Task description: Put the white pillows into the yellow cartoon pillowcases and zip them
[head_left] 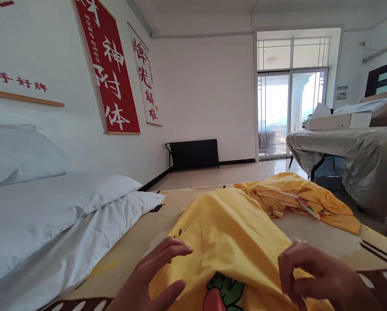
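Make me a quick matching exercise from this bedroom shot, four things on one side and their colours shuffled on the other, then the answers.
Things:
1. pillowcase under the hands
2. pillows
3. wall banner
4. table cover

Colours:
A. red with white characters
B. silvery grey
C. yellow
D. white

Pairs: 1-C, 2-D, 3-A, 4-B

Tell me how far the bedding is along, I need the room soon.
Done: two white pillows lie stacked at the left. In hand: the left hand rests open on a yellow cover, and the right hand pinches its fabric. Left: a second yellow cloth lies crumpled behind.
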A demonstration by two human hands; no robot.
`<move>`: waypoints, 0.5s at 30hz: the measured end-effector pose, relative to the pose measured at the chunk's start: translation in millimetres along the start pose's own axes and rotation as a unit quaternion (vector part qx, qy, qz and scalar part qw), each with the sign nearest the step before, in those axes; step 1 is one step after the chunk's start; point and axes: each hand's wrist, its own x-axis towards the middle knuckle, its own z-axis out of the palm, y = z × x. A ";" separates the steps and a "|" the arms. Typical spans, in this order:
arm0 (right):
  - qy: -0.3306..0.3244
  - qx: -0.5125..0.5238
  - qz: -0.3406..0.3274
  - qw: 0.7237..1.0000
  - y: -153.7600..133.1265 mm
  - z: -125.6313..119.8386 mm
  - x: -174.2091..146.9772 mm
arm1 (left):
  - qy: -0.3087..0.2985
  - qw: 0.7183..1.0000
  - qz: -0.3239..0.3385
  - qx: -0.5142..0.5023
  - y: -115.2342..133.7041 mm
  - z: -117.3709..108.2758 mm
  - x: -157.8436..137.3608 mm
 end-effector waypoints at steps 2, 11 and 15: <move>0.074 0.013 0.014 0.997 2.6 -2.8 14.1 | -0.038 0.999 -0.011 0.003 1.2 5.5 9.7; 0.027 -0.091 0.077 0.992 -4.5 28.8 42.0 | -0.251 0.965 0.009 0.077 18.4 33.3 31.3; 0.030 -0.088 0.073 0.993 -6.3 27.2 37.3 | -0.234 0.969 -0.009 0.077 10.6 26.5 25.9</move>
